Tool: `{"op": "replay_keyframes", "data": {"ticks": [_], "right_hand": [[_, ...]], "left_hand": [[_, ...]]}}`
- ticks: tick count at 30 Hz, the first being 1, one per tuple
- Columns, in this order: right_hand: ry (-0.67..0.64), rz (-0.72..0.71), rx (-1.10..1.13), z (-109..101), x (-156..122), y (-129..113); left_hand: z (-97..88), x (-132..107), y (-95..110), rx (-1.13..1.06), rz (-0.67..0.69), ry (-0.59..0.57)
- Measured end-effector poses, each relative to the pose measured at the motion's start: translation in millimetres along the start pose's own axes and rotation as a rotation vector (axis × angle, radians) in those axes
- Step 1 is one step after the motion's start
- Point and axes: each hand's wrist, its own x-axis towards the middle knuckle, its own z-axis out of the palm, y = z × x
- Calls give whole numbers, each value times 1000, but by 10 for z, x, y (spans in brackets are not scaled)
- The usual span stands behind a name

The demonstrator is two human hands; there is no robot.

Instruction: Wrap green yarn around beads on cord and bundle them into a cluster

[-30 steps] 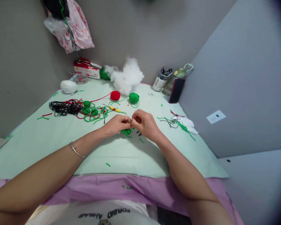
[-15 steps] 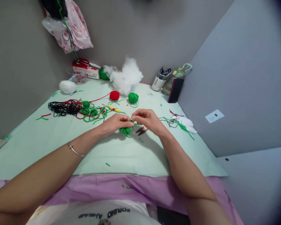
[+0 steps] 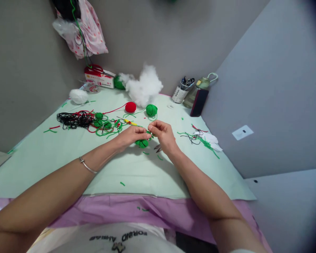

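Note:
My left hand point(image 3: 133, 136) is closed around a small green crocheted piece point(image 3: 142, 143), with thumb and forefinger pinching its upper part. A dark line runs over the green knit, and part of the piece is hidden by my fingers. Close against it, my right hand point(image 3: 163, 135) makes a pinch at the piece's right side; what its fingertips hold is too small to make out. Beneath my right hand lie small scissors point(image 3: 158, 148), blades showing and handles covered. Short green yarn snippets point(image 3: 145, 153) lie just below the piece.
Left lie tangled black yarn point(image 3: 73, 120), green crocheted balls point(image 3: 98, 123) and a yellow-handled hook point(image 3: 130, 122). Behind are a red yarn ball point(image 3: 130, 107), green yarn ball point(image 3: 151, 110) and white stuffing point(image 3: 145, 86). A phone point(image 3: 199, 102) leans by a bottle point(image 3: 193, 95); yarn scraps point(image 3: 206, 143) lie right.
My right hand has shifted slightly left and turned, now covering the scissors' handles. My left hand keeps its hold on the green piece. The whole view has shifted a little.

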Motion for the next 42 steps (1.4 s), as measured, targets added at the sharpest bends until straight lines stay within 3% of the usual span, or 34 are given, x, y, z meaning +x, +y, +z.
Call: {"op": "replay_keyframes", "data": {"ticks": [4, 8, 11, 15, 17, 21, 25, 27, 29, 32, 38, 42], "right_hand": [[10, 77, 41, -29, 32, 27], [9, -34, -39, 9, 3, 25], [16, -45, -74, 12, 33, 14], [122, -16, -13, -157, 172, 25], [106, 10, -52, -282, 231, 66], [41, 58, -305, -475, 266, 177], [27, -8, -806, -640, 211, 143], [-24, -41, -1022, -749, 166, 56], [-176, -30, -1100, -853, 125, -36], [-399, 9, -1068, -923, 81, -123], [-561, 76, -1007, -816, 45, -161], [-661, 94, -776, -887, 43, -247]], "left_hand": [[6, -4, 18, 17, 7, 34], [-11, -4, 15, 43, 14, 37], [82, -18, -22, 64, 25, 51], [233, -48, -67, 149, -33, -187], [212, -47, -73, 77, -18, -124], [50, -9, -62, -60, 9, -39], [-21, 19, -56, -121, -7, 4], [-26, 25, -56, -139, -4, 22], [-38, 29, -50, -144, 24, 43], [-74, 32, -30, -147, 49, 95], [-133, 41, -24, -84, 52, 205], [-133, 62, -57, -130, 64, 192]]}}
